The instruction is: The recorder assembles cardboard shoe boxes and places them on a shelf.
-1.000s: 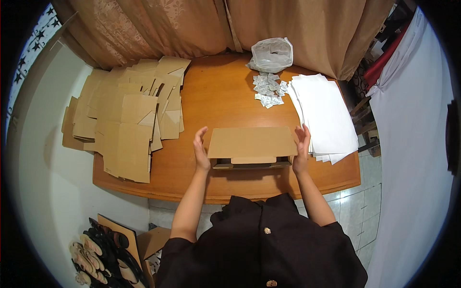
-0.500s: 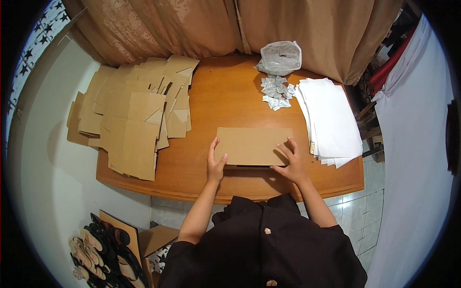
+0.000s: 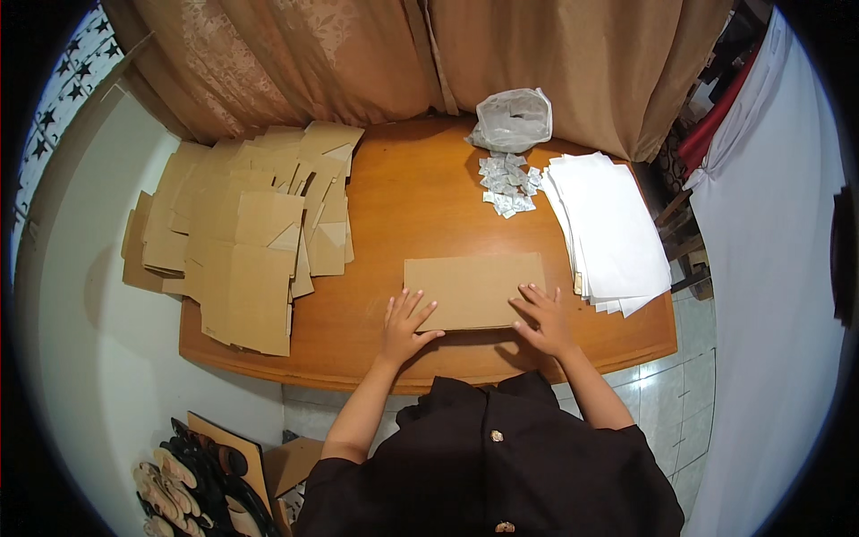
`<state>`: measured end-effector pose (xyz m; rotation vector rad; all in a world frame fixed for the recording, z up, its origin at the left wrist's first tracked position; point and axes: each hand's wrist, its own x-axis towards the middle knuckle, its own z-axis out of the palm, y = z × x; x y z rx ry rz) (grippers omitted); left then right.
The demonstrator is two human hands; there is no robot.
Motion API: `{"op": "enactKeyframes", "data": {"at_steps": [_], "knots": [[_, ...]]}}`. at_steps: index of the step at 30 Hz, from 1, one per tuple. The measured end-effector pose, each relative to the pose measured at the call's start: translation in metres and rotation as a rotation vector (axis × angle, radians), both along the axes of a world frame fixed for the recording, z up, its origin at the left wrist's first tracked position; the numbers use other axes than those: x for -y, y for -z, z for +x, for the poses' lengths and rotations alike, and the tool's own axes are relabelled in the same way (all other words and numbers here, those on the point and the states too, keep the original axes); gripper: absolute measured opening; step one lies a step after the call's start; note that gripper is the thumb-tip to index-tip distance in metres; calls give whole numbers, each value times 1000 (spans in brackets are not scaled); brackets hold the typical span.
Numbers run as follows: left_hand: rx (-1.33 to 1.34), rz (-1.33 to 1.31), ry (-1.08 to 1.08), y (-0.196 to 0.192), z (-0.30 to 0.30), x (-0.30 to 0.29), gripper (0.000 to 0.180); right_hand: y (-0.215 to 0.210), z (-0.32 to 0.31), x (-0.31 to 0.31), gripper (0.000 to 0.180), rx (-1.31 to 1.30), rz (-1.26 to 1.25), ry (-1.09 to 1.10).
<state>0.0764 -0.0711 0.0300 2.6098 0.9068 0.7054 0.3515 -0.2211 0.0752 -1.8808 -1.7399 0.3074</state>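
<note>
A brown cardboard box (image 3: 474, 288) with its lid down lies on the wooden table (image 3: 403, 192) in front of me. My left hand (image 3: 407, 327) rests at its near left corner, fingers spread over the edge of the lid. At the near right corner is my right hand (image 3: 542, 322), its fingers also spread, with the fingertips on the lid and the thumb by the front edge. Neither hand is wrapped round the box. Its inside is hidden.
Flattened cardboard boxes (image 3: 237, 242) are piled on the left. White paper sheets (image 3: 608, 233) lie stacked on the right. Several small sachets (image 3: 508, 183) sit before a clear plastic bag (image 3: 512, 121) at the back. Shoes (image 3: 192, 483) stand at lower left.
The box's lid has come down and the gap at its front edge has closed. My hands have gone from gripping its sides to lying spread on its near corners.
</note>
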Motion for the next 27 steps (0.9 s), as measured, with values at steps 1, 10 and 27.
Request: {"op": "enactKeyframes", "data": {"at_steps": [1,10,27], "knots": [[-25,31,52,-1,-1,-3,58,-1,5,-5,40,6,8,1],[29,9,107,-17,-13,-31,40,10,41,-68,62,-229,-27,299],[571,-926,-61,72,-4,71,62,69,-62,10,54,-986,-88,107]]}}
